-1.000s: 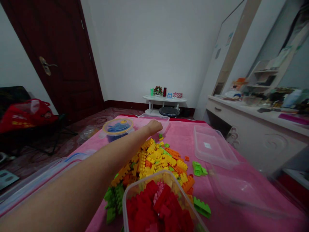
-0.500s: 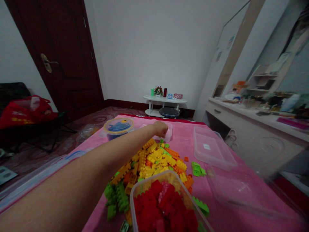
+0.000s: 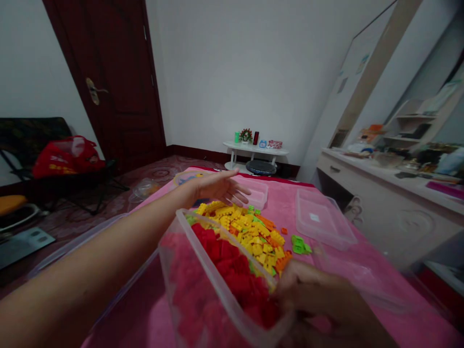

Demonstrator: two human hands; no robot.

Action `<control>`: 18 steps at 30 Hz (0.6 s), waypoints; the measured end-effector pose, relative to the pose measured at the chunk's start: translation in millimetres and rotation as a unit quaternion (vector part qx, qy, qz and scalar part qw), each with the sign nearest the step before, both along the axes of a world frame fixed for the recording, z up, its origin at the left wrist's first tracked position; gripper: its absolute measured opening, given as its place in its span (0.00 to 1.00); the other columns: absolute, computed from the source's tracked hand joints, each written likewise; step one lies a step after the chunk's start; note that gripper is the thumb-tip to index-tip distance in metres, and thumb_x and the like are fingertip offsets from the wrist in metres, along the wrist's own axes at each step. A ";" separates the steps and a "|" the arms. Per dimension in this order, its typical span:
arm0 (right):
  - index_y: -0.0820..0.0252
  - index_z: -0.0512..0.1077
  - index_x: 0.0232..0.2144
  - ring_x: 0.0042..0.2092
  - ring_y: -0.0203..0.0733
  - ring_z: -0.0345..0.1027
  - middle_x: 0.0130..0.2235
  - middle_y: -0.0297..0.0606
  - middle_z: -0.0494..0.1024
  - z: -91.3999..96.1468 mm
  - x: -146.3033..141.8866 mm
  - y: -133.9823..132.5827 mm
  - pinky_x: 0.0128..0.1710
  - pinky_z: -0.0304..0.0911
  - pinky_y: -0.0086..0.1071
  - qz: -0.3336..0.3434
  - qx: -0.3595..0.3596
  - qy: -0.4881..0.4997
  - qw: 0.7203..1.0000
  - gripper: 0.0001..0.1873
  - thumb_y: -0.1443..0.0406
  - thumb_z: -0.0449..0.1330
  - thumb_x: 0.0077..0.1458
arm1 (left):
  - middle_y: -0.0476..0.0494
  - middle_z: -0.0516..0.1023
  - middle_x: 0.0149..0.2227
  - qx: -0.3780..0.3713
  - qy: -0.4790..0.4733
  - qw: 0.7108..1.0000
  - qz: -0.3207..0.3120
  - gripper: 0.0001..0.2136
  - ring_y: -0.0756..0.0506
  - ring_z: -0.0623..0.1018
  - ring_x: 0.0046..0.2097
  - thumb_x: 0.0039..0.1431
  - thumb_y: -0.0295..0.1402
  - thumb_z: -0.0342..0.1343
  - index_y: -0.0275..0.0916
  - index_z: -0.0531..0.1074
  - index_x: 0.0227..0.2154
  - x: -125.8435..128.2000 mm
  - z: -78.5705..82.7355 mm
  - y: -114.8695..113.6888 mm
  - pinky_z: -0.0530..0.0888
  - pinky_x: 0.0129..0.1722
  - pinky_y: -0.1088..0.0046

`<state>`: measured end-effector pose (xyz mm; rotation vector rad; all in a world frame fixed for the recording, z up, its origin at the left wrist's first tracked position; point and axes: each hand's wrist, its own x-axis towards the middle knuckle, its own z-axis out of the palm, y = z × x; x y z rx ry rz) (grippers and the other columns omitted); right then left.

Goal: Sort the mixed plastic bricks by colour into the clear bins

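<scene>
My left hand [image 3: 221,187] is stretched far out over a pile of yellow, orange and green building bricks [image 3: 250,232], fingers spread and empty. Just beyond its fingertips lies a small clear pink-tinted box [image 3: 259,193]. Close to me, a clear plastic tub [image 3: 188,270] full of red bricks [image 3: 232,266] is lifted and tilted. My right hand [image 3: 319,299] grips the tub at its near right corner. Everything rests on a pink cloth [image 3: 279,203].
A clear lid [image 3: 322,222] lies right of the pile, with a few green bricks [image 3: 300,244] beside it. A large clear bin [image 3: 72,246] sits at the left. A dresser [image 3: 384,193] stands right, a white side table [image 3: 255,150] beyond, a dark door [image 3: 119,82] left.
My left hand went from a closed fist by the small box to open, spread fingers. The tub of red bricks rose and tilted toward me, and my right hand came into view holding it.
</scene>
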<state>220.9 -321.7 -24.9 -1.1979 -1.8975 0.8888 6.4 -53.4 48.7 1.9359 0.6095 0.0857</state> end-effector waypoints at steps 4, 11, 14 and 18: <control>0.61 0.74 0.19 0.31 0.36 0.66 0.27 0.34 0.70 11.4 -45.4 46.3 0.28 0.62 0.27 0.012 -0.098 0.202 0.974 0.14 0.58 0.72 0.33 | 0.35 0.80 0.37 0.027 0.062 0.981 0.180 0.42 0.45 0.77 0.35 0.50 0.64 0.27 0.38 0.73 0.46 -31.6 4.6 -4.7 0.71 0.33 0.71; 0.63 0.75 0.31 0.25 0.29 0.68 0.25 0.32 0.74 -30.6 -53.1 73.7 0.27 0.67 0.22 -0.030 -0.258 0.455 0.852 0.17 0.62 0.71 0.37 | 0.37 0.79 0.34 -0.173 -0.031 0.945 0.277 0.29 0.43 0.78 0.31 0.53 0.58 0.44 0.36 0.77 0.35 -42.6 -18.7 0.7 0.73 0.28 0.68; 0.64 0.74 0.33 0.24 0.27 0.68 0.25 0.31 0.73 -32.6 -53.3 74.2 0.26 0.68 0.20 -0.046 -0.259 0.498 0.826 0.16 0.63 0.70 0.41 | 0.37 0.79 0.33 -0.230 -0.046 0.933 0.274 0.25 0.42 0.78 0.30 0.52 0.55 0.49 0.36 0.77 0.32 -40.4 -26.3 2.3 0.74 0.28 0.68; 0.63 0.71 0.34 0.22 0.26 0.66 0.24 0.28 0.71 -34.6 -55.2 77.2 0.22 0.67 0.18 -0.074 -0.245 0.552 0.793 0.16 0.63 0.70 0.42 | 0.36 0.79 0.31 -0.239 -0.045 0.939 0.243 0.22 0.37 0.78 0.34 0.45 0.51 0.60 0.36 0.77 0.33 -35.7 -28.5 3.5 0.74 0.32 0.61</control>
